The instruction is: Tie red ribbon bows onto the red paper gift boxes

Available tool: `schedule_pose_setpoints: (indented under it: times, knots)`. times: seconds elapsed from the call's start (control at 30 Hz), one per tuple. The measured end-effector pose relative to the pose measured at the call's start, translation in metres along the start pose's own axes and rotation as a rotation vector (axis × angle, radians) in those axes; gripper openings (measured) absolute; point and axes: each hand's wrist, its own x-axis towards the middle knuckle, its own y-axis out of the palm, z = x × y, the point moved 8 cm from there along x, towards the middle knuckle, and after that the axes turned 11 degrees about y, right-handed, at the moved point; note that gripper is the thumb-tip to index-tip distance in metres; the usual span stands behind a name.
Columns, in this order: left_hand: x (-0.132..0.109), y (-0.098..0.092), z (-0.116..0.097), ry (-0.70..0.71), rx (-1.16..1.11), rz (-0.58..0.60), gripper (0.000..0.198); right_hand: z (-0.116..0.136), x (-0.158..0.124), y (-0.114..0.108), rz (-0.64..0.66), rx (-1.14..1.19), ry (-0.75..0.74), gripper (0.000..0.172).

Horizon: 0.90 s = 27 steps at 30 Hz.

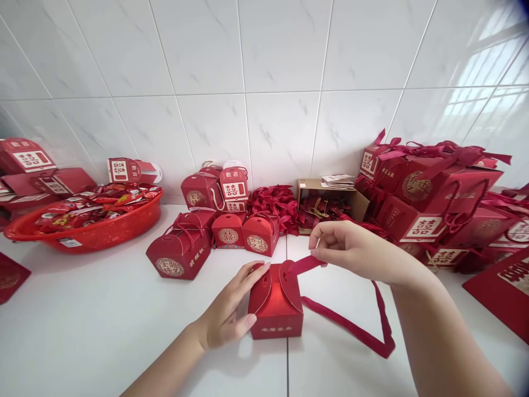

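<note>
A small red gift box (276, 322) stands upright on the white tabletop, its curved top flaps folded inward and gold characters along its front. My left hand (231, 311) grips it from the left, thumb at the front corner and fingertips by the top flap. Above and right of the box, my right hand (345, 248) pinches a dark red ribbon (308, 264) between thumb and fingers, drawn taut from the top flap. The ribbon's other length (351, 325) comes from the box's right side and lies in a bent loop on the table.
At left, a red plastic basket (103, 229) holds wrapped packets. Several finished-looking boxes (179, 245) stand behind my hands, beside a heap of ribbons (275, 204) and an open carton (303, 193). Ribbon-tied boxes (430, 182) pile up at right. A tiled wall (281, 127) closes the back.
</note>
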Motion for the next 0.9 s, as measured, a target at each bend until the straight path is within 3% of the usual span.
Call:
schedule_pose_setpoints:
  times: [0.23,0.37,0.53,0.67,0.9]
  knots:
    - [-0.003,0.0,0.002,-0.024,-0.026,-0.006,0.065,-0.002,0.004,0.002,-0.03,-0.032,0.035,0.011]
    - [0.002,-0.006,-0.008,-0.083,-0.04,-0.073,0.061,0.0,0.003,0.0,-0.038,-0.019,0.026,0.012]
    - [0.019,-0.017,-0.024,-0.23,0.147,-0.169,0.034,-0.002,0.004,0.0,-0.045,-0.035,0.02,0.01]
    - [0.03,-0.018,-0.03,-0.34,0.276,-0.163,0.014,-0.003,0.004,0.002,-0.02,-0.062,0.027,0.008]
    - [0.038,-0.008,-0.03,-0.359,0.324,-0.155,0.019,-0.004,0.002,0.0,-0.02,-0.081,0.032,0.006]
